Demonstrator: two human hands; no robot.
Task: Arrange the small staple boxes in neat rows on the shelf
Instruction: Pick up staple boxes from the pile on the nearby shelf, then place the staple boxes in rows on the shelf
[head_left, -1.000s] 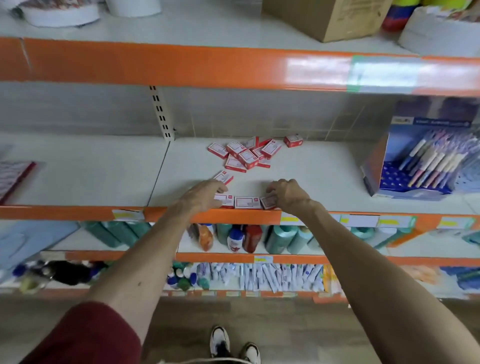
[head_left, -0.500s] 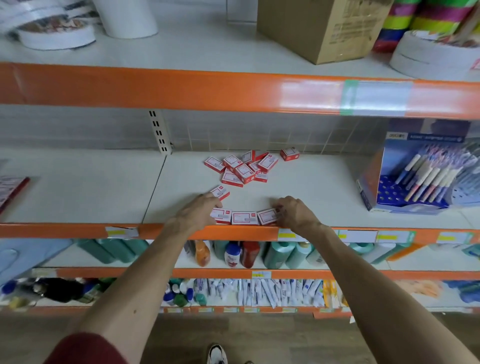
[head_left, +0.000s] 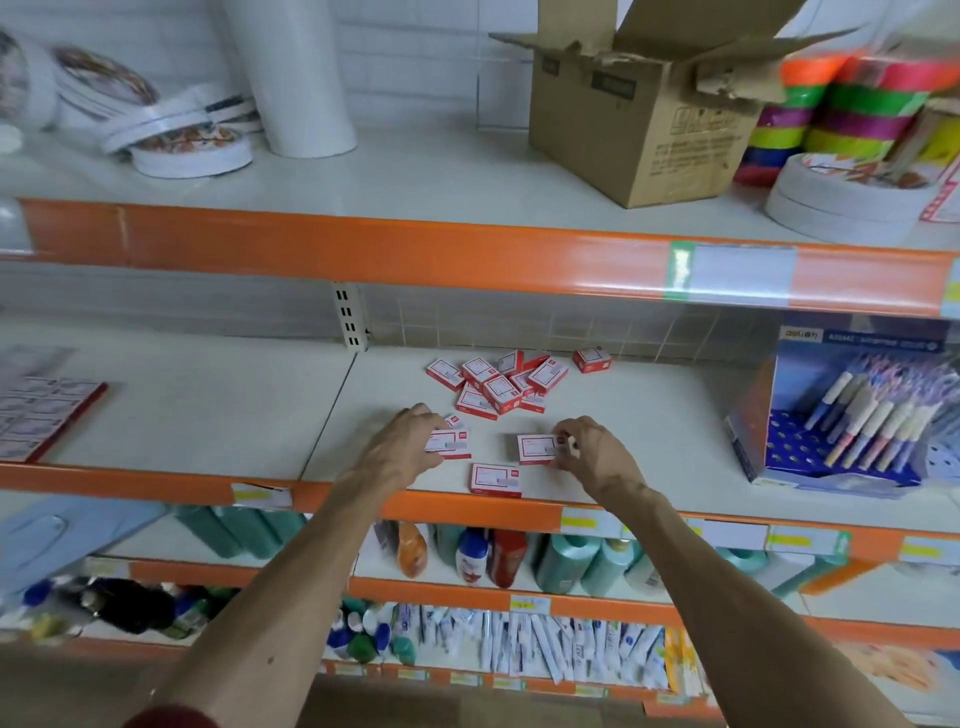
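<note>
Red-and-white card on every staple box, so probably light, stiff at the corners, a little slippery on the smooth shelf; best taken by the two short ends, without hard squeezing. Left hand curled over the left box, fingers on its top and far edge; right hand pinching the right box by its right end. Between the two hands, nearer to the body, the front box lying flat and free. Beyond the fingertips, a loose heap of further boxes, not yet in rows. White shelf board with bare room around both hands; pen display well to the right of the right hand.
</note>
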